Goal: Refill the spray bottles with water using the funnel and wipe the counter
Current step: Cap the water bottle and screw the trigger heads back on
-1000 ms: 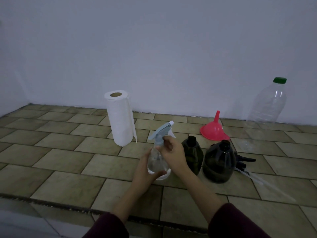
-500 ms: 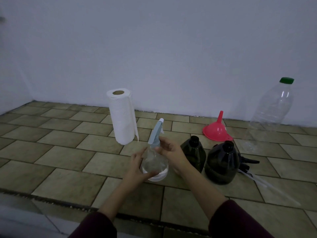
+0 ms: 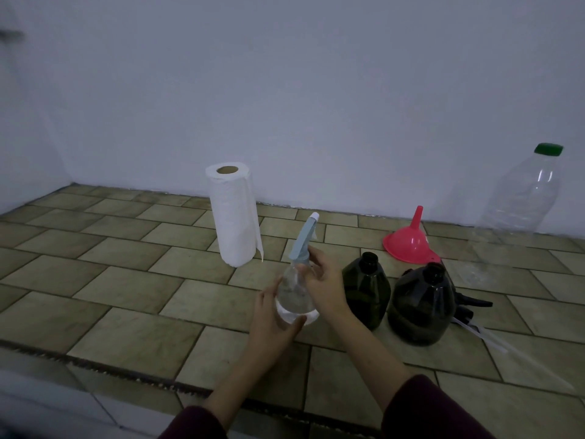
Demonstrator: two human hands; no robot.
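A: In the head view, what are the hands doing?

B: The left hand (image 3: 272, 321) is cupping the base of the clear spray bottle (image 3: 296, 293), its fingers wrapping around it, while the right hand (image 3: 326, 286) is resting its fingers on the neck, under the pale blue sprayer head (image 3: 304, 239).

A: And that bottle is sitting where?

B: On the tiled bench (image 3: 126, 286), in front of the paper towel roll (image 3: 234, 213). Two dark bottles (image 3: 367, 293) are standing uncapped just to its right (their black sprayers (image 3: 468, 307) are lying behind them), with the pink funnel (image 3: 411, 240) mouth-down beyond and a large clear bottle (image 3: 522, 198) at the far right.
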